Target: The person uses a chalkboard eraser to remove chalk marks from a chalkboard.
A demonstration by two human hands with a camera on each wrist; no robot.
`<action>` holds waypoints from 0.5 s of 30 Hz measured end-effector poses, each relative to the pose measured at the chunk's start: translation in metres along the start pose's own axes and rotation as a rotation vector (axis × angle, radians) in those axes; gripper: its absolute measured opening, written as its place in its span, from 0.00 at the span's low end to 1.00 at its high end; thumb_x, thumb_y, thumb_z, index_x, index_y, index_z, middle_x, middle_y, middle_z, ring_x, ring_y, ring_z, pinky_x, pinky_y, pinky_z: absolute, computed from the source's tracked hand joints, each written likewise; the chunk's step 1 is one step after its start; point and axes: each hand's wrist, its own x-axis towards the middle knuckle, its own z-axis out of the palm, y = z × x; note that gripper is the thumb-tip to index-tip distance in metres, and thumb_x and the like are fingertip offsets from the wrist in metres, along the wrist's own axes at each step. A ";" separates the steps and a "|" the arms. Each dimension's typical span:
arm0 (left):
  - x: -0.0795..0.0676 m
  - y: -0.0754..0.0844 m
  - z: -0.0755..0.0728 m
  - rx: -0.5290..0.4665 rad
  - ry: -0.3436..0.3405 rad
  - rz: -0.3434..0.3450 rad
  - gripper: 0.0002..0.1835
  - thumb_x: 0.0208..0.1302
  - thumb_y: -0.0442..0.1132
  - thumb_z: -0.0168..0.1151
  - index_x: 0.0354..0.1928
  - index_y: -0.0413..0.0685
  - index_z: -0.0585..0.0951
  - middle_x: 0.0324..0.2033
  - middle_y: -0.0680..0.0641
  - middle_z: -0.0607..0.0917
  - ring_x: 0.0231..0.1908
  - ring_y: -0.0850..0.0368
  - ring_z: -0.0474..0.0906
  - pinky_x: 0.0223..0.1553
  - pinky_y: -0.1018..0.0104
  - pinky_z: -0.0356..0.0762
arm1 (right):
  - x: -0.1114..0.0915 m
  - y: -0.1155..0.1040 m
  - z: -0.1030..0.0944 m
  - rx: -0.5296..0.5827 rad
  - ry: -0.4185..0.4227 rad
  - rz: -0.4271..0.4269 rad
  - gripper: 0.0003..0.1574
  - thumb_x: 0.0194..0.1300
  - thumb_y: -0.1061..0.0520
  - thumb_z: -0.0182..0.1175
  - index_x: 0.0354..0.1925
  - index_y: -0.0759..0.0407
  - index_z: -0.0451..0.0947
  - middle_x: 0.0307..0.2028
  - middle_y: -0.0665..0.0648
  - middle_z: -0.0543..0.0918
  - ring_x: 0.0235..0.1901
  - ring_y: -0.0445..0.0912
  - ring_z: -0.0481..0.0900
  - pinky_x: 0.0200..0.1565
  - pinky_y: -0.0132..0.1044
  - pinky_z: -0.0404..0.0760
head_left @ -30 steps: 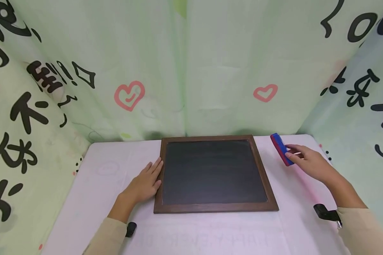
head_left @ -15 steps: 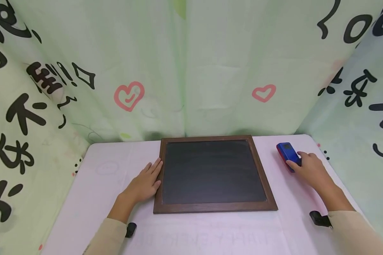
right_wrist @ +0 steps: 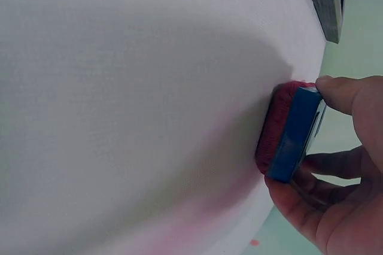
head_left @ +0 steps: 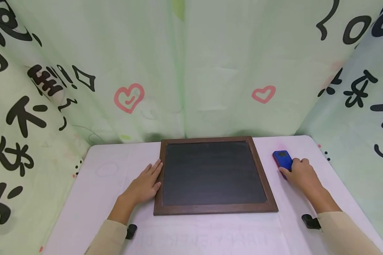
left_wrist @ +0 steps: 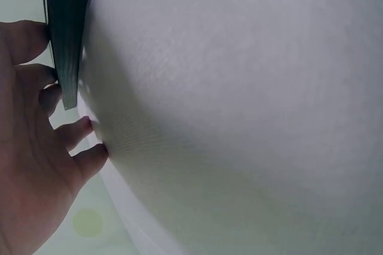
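Note:
A small blackboard [head_left: 215, 173] with a brown wooden frame lies on the white table. My left hand [head_left: 143, 186] rests at the frame's left side, fingers stretched out; the left wrist view shows fingertips against the frame edge [left_wrist: 67, 39] and others touching the tabletop. To the right of the board, my right hand [head_left: 303, 175] pinches a chalkboard eraser [head_left: 282, 161] between thumb and fingers. The eraser [right_wrist: 290, 132] has a blue back and a dark red felt pad, which faces down at the table. Part of its near end is hidden by the hand.
Behind the table [head_left: 108, 212] hangs a pale green curtain [head_left: 217, 71] printed with hearts and black characters; it also closes off both sides. A black wrist device [head_left: 310, 222] sits under the right sleeve, another [head_left: 131, 231] by the left.
My right hand has brought the eraser down toward the table and slightly nearer me, turning its blue back upward. The left hand and the blackboard have stayed in place.

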 end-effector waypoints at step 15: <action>0.002 0.003 -0.011 0.029 0.228 0.020 0.44 0.77 0.62 0.52 0.80 0.37 0.57 0.80 0.39 0.59 0.78 0.38 0.58 0.76 0.42 0.62 | -0.007 -0.038 -0.023 0.044 0.219 -0.168 0.37 0.75 0.50 0.59 0.65 0.81 0.66 0.61 0.85 0.67 0.58 0.80 0.69 0.58 0.76 0.71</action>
